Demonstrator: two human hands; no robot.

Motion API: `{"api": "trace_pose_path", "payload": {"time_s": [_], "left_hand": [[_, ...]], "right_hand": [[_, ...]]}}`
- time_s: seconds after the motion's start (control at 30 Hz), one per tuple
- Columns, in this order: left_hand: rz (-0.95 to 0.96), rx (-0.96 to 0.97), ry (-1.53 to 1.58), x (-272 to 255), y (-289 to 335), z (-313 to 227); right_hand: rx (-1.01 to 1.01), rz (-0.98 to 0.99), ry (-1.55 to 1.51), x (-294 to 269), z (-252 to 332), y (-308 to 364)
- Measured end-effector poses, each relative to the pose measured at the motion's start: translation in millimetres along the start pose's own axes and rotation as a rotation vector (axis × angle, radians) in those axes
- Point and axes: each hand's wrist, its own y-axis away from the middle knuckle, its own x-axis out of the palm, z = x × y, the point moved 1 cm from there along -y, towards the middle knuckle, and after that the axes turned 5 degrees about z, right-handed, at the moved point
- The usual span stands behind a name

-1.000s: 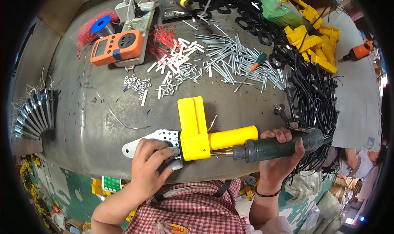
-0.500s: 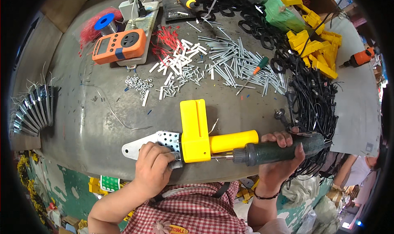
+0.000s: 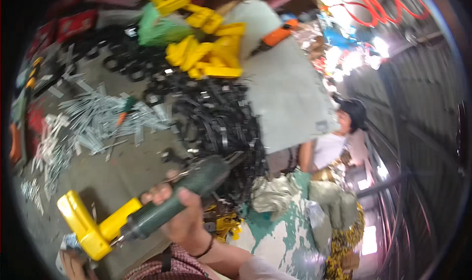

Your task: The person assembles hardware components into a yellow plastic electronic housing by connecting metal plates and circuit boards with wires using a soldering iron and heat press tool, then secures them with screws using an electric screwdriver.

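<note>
I have bare stretch of worktop (image 3: 110,172) between bolt pile (image 3: 93,115) and yellow housing (image 3: 82,223); hand could pass there. Black cable heap (image 3: 221,125) blocks right edge; dark green power screwdriver (image 3: 189,189) overlaps it in my view. Black rings (image 3: 125,58) and yellow parts (image 3: 209,56) crowd way toward far right corner. Small screwdriver (image 3: 127,107) lies over bolts. Toward left edge, white tubes (image 3: 53,130) narrow my path.
</note>
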Motion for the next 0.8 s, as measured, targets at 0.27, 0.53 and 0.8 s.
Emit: {"api": "trace_pose_path", "payload": {"time_s": [0.27, 0.53, 0.8], "left_hand": [[0.163, 0.305, 0.034, -7.0, -34.8, -44.2], [0.133, 0.307, -0.049, -3.2, -31.1, -48.1], [0.065, 0.269, -0.078, -0.6, -38.3, -51.7]], "right_hand": [[-0.072, -0.012, -0.036, -17.3, 1.9, 4.3], [-0.018, 0.032, -0.109, -21.9, -0.9, 4.9], [-0.069, 0.128, -0.100, -18.1, -5.3, -0.8]]}}
